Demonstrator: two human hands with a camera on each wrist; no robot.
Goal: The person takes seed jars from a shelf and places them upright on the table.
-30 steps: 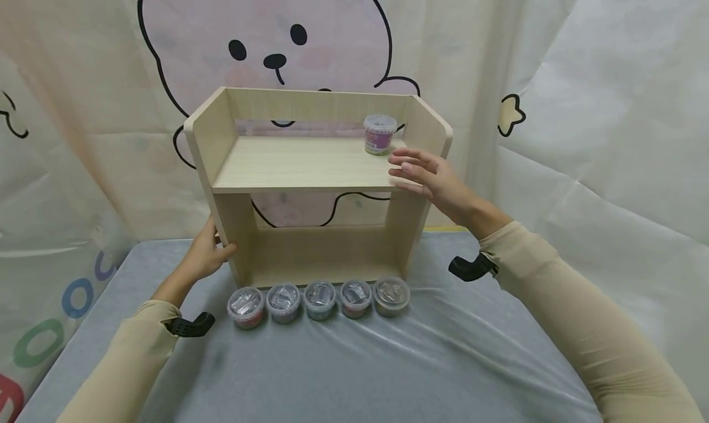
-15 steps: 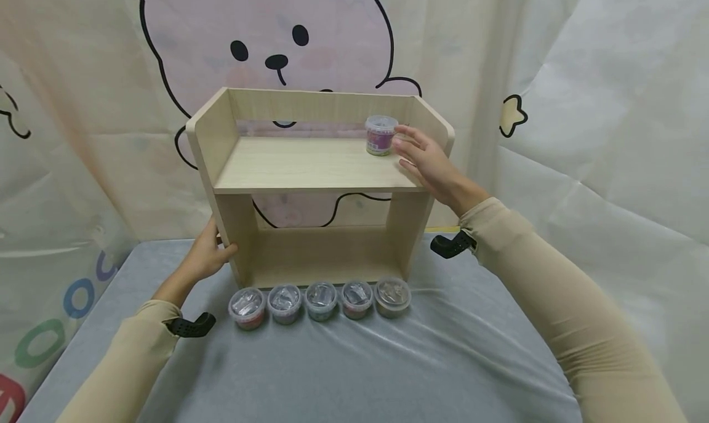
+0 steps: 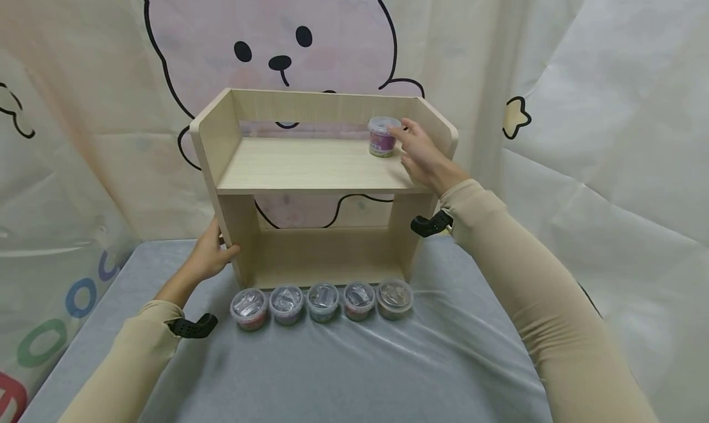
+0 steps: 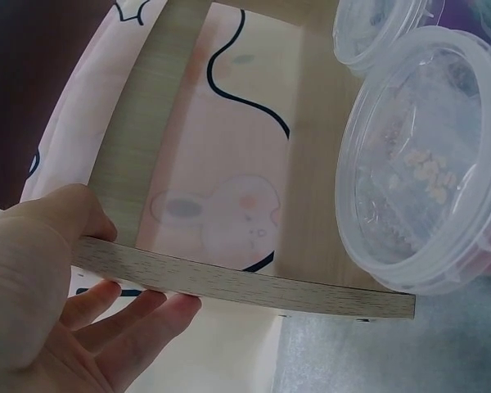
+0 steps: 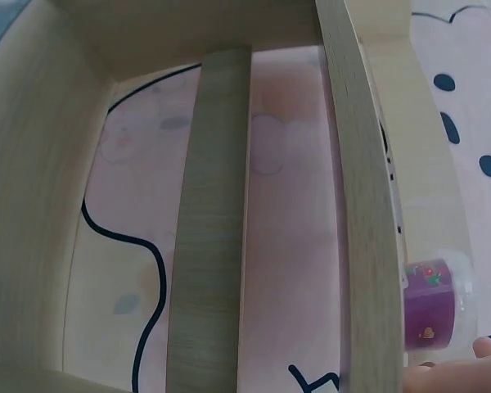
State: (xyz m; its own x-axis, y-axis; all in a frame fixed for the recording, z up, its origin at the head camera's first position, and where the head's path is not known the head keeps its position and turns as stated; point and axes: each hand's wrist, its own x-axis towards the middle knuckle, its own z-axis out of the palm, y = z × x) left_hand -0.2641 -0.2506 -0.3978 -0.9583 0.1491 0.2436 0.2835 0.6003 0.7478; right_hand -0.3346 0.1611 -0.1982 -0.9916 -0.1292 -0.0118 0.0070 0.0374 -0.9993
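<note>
A small wooden two-tier shelf (image 3: 310,164) stands on the cloth-covered table. My left hand (image 3: 207,253) grips its left side panel low down, the thumb on one face and the fingers on the other, as the left wrist view shows. On the upper board, near the right end, stands a lidded plastic tub (image 3: 382,141) with a purple label. My right hand (image 3: 423,155) is at the tub's right side, fingertips extended by the lid; its palm is hidden. In the right wrist view, the same tub (image 5: 430,307) shows beside part of the right hand (image 5: 458,372).
Several clear-lidded tubs (image 3: 324,301) stand in a row along the shelf's front foot. Blue-grey cloth (image 3: 332,374) covers the table. A printed curtain (image 3: 454,53) hangs right behind the shelf. The shelf's right side panel (image 3: 437,124) rises beside the right hand.
My right hand has moved up and inward from the upper board's front right corner to the labelled tub's side. The left hand keeps its grip, and the tub stays in place on the shelf.
</note>
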